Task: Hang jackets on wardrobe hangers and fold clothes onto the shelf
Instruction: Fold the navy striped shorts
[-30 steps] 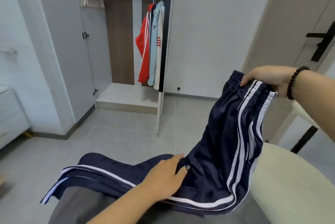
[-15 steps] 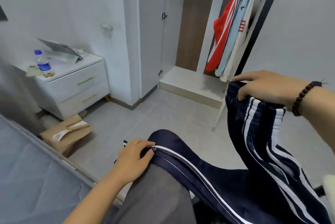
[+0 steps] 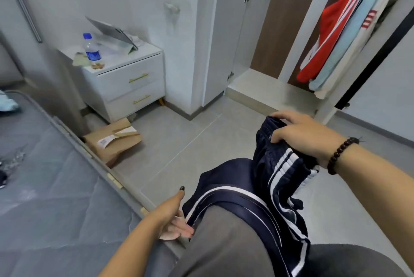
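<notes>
Navy track pants [image 3: 248, 189] with white side stripes lie draped over my grey-clad knee. My right hand [image 3: 300, 135], with a bead bracelet on its wrist, grips the bunched waistband end above the floor. My left hand [image 3: 172, 216] is beside my left knee, fingers curled around the pants' lower edge. The open wardrobe [image 3: 264, 88] stands ahead, its low shelf bare. Red, light blue and white jackets [image 3: 340, 28] hang inside it at the upper right.
A grey bed [image 3: 44, 187] fills the left. A white nightstand [image 3: 127, 79] holds a water bottle [image 3: 91, 49] and a tilted tablet. A cardboard package [image 3: 112, 142] lies on the tiled floor between the bed and the nightstand.
My view has swung left and down, showing the bed. My right hand has lowered the waistband end closer to my knee. My left hand has slid down along the pants leg beside my thigh.
</notes>
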